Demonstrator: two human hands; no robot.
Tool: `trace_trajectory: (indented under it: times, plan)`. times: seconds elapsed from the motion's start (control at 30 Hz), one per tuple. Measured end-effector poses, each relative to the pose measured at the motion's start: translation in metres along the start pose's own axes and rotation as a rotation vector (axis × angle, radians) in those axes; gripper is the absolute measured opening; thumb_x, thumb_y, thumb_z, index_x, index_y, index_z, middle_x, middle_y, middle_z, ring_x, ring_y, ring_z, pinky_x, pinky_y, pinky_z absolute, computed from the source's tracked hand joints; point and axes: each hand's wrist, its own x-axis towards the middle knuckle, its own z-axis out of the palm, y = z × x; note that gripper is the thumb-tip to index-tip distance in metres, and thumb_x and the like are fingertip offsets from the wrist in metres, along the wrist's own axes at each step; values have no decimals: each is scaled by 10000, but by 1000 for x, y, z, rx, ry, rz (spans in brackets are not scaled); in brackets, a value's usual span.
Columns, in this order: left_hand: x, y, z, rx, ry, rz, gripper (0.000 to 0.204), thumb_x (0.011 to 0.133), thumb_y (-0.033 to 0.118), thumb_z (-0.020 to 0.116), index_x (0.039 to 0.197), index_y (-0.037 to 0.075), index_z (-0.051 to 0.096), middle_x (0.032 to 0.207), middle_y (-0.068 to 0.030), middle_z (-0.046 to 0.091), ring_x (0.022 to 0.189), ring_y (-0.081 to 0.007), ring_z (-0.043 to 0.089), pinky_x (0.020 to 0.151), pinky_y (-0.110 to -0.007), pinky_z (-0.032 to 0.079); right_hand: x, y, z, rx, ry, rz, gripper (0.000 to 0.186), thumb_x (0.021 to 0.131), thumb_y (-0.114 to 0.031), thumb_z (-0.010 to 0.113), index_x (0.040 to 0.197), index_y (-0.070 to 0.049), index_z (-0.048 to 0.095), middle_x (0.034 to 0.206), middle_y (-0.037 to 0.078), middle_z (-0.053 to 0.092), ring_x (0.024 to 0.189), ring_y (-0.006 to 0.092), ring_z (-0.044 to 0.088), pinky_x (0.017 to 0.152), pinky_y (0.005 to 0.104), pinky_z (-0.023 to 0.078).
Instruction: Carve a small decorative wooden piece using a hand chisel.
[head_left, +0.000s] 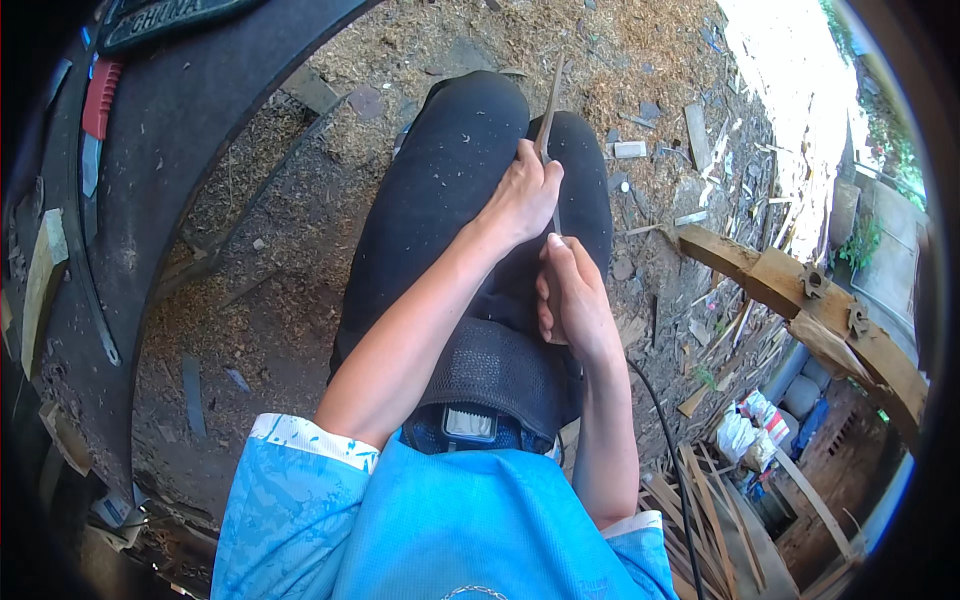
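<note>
Over my dark-trousered knees, my left hand [525,190] is closed around a slim, slightly curved wooden stick [551,95], whose far end points up and away from me. Closer to my body and a little to the right, my right hand [575,295] is closed, with its thumb laid along the top. Between the two hands shows a narrow grey blade-like tool [557,218]. Its near end goes into the right fist and its far end reaches the left hand. The fingers hide its handle, so its exact kind is unclear.
At the left stands a dark curved table [215,90] carrying a red-handled utility knife [100,100], a long metal strip [85,260] and a wood offcut [45,290]. Wood shavings and scraps cover the ground. A wooden beam [770,275], thin wooden strips [715,510] and a black cable [665,425] lie right.
</note>
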Motion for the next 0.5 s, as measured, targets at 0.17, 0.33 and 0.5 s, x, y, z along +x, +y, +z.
trace_trajectory:
  times: [0.17,0.33,0.5]
  plan:
    - [-3,-4,2,-9,-7,-31,522,1037,385,387,1195,-112,392,1128,-436,564,1136,-558,552,1013,-522,433,5,1,1,-25,9,-36,348,1088,-410,455,1025,-70,491,653,-5,484,383,80,445,331,244,376]
    - [-3,3,3,-45,-44,-14,517,1037,372,388,1205,-117,391,1148,-453,549,1148,-551,548,1019,-525,423,-14,4,-14,25,-43,19,345,1091,-403,453,1020,-68,495,645,-5,483,392,76,450,330,242,368]
    - [3,3,-3,44,-22,31,502,1038,374,394,1155,-114,401,1013,-436,598,1048,-543,603,945,-529,466,1,6,-1,8,-22,-48,352,1091,-406,454,1019,-64,492,648,1,488,392,82,454,331,248,371]
